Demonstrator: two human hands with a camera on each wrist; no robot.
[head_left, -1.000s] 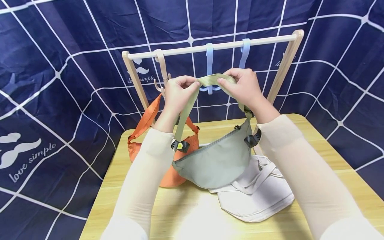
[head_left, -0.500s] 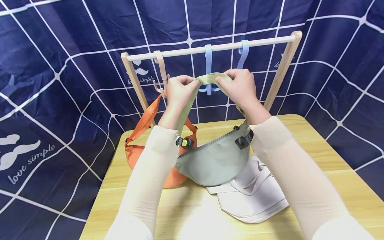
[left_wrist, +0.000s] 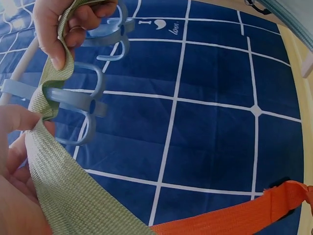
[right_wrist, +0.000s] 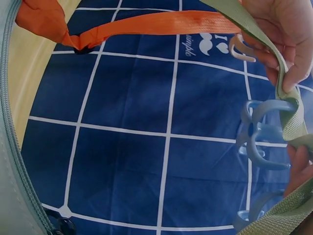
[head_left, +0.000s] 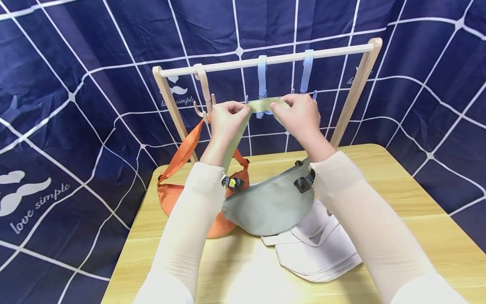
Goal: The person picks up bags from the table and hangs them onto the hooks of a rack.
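My left hand (head_left: 225, 123) pinches the light green webbing strap (head_left: 260, 105) of a grey-green waist bag (head_left: 271, 209) between thumb and fingers. My right hand (head_left: 302, 116) pinches the same strap farther right, leaving a short stretch between the hands. The bag hangs below, zipper upward. Level with this stretch is a pale blue multi-prong hook (head_left: 262, 78); in the right wrist view, a prong of the blue hook (right_wrist: 266, 132) overlaps the strap. Whether the strap bears on the prongs I cannot tell. My forearms hide parts of the bag and strap.
A wooden rack's rail (head_left: 228, 65) carries the hooks. An orange bag (head_left: 171, 196) hangs from a beige hook (head_left: 205, 86) at left. Another blue hook (head_left: 306, 71) is at right. An off-white cloth bag (head_left: 317, 253) lies on the wooden table (head_left: 402, 202).
Both hands and the strap between them have come down slightly, the right hand also moving left. Blue prong tips now show above the strap and beside the right hand.
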